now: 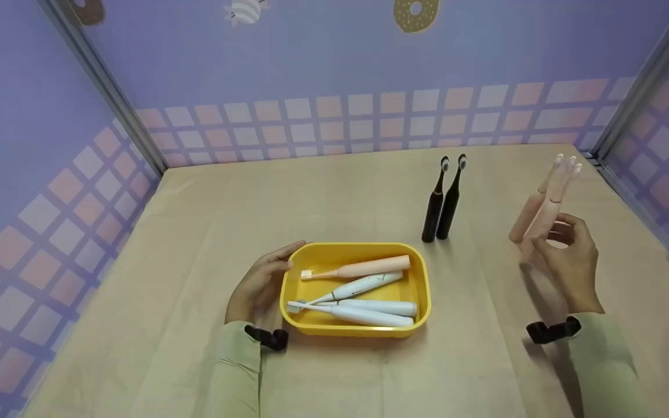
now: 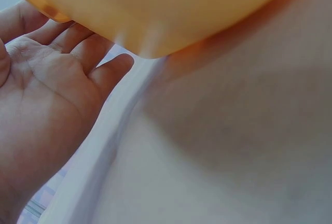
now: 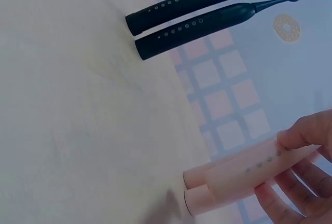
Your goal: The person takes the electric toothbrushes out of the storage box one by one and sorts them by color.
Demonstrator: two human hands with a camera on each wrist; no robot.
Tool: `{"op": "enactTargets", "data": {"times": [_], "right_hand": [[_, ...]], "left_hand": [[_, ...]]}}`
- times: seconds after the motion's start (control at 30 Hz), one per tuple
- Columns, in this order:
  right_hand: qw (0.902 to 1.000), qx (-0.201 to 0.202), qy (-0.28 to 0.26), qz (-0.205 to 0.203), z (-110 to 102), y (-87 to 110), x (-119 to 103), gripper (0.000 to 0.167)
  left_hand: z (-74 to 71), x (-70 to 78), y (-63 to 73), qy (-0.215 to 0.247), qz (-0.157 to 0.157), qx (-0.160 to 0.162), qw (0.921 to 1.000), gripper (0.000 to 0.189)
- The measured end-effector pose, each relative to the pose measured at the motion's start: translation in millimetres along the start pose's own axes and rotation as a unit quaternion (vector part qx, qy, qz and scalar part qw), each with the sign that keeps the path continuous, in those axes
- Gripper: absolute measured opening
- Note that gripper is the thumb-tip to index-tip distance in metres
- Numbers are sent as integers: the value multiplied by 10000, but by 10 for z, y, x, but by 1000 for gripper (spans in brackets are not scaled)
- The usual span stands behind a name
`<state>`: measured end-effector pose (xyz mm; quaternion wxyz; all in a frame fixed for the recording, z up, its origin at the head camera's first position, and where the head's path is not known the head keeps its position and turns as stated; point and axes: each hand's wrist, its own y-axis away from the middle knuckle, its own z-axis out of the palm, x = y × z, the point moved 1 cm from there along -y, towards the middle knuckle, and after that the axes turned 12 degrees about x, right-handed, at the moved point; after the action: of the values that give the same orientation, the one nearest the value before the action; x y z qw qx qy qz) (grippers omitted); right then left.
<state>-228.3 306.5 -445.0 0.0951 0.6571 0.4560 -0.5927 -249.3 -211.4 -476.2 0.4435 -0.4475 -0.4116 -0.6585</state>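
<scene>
My right hand (image 1: pixel 572 255) pinches a pink electric toothbrush (image 3: pixel 241 175) by its handle, bristle end up. Close behind it two more pink electric toothbrushes (image 1: pixel 525 217) stand upright, partly covered by the held one. At the left end of a yellow box (image 1: pixel 358 332), my left hand (image 1: pixel 258 284) rests against the wall with its fingers extended. Inside the box lie a pink electric toothbrush (image 1: pixel 374 267) and three white ones (image 1: pixel 372 315), one across another. The left wrist view has the hand (image 2: pixel 46 84) against the box's underside edge; some fingertips are hidden.
Two black electric toothbrushes (image 1: pixel 440 212) stand upright side by side, between the box and the pink ones. A pale wooden-looking tabletop (image 1: pixel 288 197) bears everything. Patterned purple panels (image 1: pixel 334 64) with metal corner posts (image 1: pixel 108 87) enclose it at the back and both sides.
</scene>
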Motion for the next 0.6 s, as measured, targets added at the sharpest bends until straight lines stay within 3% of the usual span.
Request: {"op": "enactTargets", "data": {"times": [0.6], "right_hand": [[9986,59,245,471,-86,-79,100,46]], "left_hand": [[-8,-9,-13,76,-18,50,10000,53]]}}
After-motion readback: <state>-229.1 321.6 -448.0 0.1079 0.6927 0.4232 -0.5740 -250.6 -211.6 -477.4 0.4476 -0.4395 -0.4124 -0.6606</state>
